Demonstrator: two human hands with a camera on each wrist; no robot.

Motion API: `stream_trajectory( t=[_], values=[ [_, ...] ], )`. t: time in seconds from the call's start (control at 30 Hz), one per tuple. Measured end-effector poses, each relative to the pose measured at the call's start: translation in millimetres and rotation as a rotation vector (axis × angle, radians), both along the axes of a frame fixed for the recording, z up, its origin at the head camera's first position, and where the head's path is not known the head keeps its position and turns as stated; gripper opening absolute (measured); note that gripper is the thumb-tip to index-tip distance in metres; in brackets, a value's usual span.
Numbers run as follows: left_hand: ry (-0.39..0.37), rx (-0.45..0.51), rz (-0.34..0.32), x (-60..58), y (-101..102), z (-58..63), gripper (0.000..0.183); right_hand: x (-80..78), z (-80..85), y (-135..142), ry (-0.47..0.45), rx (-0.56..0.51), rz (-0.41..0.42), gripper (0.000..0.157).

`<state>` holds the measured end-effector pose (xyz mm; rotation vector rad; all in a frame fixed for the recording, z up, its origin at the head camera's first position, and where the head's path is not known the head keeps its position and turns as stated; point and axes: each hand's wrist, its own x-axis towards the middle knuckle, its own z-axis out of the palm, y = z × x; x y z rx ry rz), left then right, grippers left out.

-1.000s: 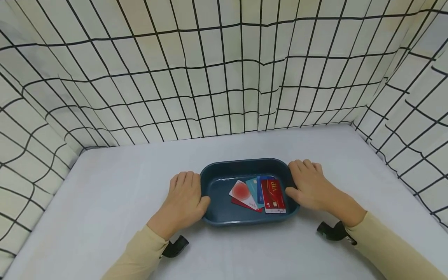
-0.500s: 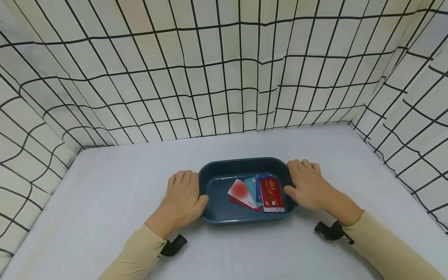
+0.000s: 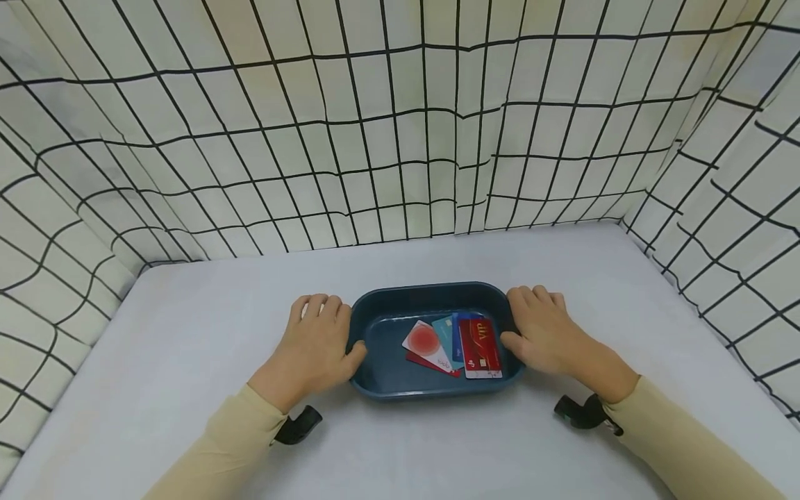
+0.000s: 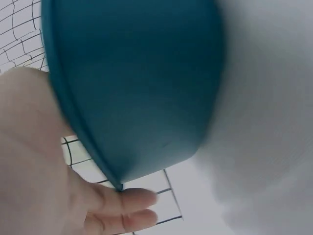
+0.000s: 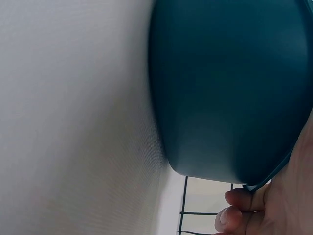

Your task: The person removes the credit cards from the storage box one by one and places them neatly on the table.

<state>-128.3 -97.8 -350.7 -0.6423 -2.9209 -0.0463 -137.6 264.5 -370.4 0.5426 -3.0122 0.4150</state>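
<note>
A dark teal plastic tray (image 3: 431,396) stands upright on the white table, its outer wall (image 4: 137,98) close in the left wrist view. Several cards lie overlapping inside, among them a red VIP card (image 3: 480,351) and a white card with a red disc (image 3: 425,342). My left hand (image 3: 312,347) is at the tray's left end, thumb at the rim. In the left wrist view its fingers (image 4: 139,198) are fairly straight, with a gap between palm and wall. My right hand (image 3: 544,330) grips the right end, its fingers (image 5: 239,198) curled at the rim.
The white-covered table (image 3: 206,333) surrounds the tray. A pale wall with black grid lines (image 3: 400,139) rises behind and at both sides. Black wrist mounts (image 3: 298,425) hang below both wrists.
My left hand has loosened and shifted slightly left from the tray's rim. The right hand keeps its grip. The whole head view has shifted slightly, and the cards lie as before.
</note>
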Motion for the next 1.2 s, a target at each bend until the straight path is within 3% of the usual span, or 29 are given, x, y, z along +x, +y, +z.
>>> stream_trajectory(
  t=[0.27,0.47,0.73,0.97,1.1,1.2],
  values=[
    [0.145,0.038,-0.029,-8.4,10,18.9,0.055,-1.6,-1.2,0,0.006,-0.004,0.004,0.04],
    [0.128,0.123,-0.099,-15.3,25,29.5,0.048,-1.7,-2.7,-1,0.006,-0.007,-0.002,0.038],
    [-0.102,0.407,-0.19,-21.7,55,35.1,0.047,-1.5,-1.9,-1,-0.002,-0.024,0.0,0.041],
    [-0.32,0.663,-0.265,-29.4,77,28.0,0.04,-3.5,-3.8,0,-0.009,-0.027,0.004,0.04],
    [-0.491,0.735,-0.282,-33.4,87,23.2,0.039,-4.6,-3.5,0,-0.011,-0.032,0.006,0.04],
    [-0.673,0.789,-0.251,-36.0,92,20.0,0.037,-5.1,-3.7,-1,-0.017,-0.03,0.008,0.04]
  ],
)
